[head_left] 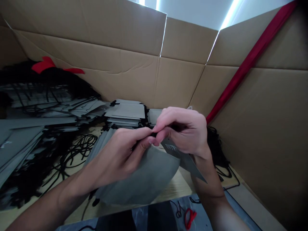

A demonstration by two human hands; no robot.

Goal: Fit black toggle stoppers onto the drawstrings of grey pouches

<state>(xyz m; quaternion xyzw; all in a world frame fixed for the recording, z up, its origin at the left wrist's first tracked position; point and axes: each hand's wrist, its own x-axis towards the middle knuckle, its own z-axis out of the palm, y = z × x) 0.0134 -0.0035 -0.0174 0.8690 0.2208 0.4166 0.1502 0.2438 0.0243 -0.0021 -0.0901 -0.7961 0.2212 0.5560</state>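
Note:
My left hand [128, 149] and my right hand [186, 126] meet in the middle, fingertips touching. Both are closed in a pinch on a short dark piece that looks like black cord [153, 135]; most of it is hidden by the fingers. Just below them a grey paper bag [141, 179] stands out, its curved side toward me. Behind my right hand, a grey panel with pale lettering [171, 148] is partly covered; whether it belongs to the same bag I cannot tell.
Flat grey bags with black cords [126, 110] are stacked at the back, with larger piles [21, 144] at the left. Loose black cords [81, 147] lie on the table, and more [218, 149] sit at the right. Cardboard walls [134, 64] enclose the table. Red-handled scissors [190, 218] lie low, near my lap.

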